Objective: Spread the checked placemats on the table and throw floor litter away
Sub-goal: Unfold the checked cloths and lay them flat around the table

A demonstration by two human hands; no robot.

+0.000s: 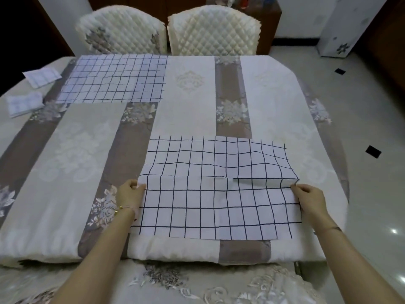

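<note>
A white placemat with a dark checked grid (217, 202) lies on the near right part of the table (186, 119), with a raised fold running across its middle. My left hand (130, 193) pinches its left edge at the fold. My right hand (308, 197) pinches its right edge at the fold. A second checked placemat (114, 79) lies flat at the far left of the table. Two folded checked placemats (41, 76) (24, 104) rest at the table's left edge.
The table wears a beige and taupe floral cloth. Two quilted cream chairs (120, 29) (213, 29) stand at the far side, and a chair back (197, 286) is right below me. Glossy tiled floor (361, 128) with small black insets lies to the right.
</note>
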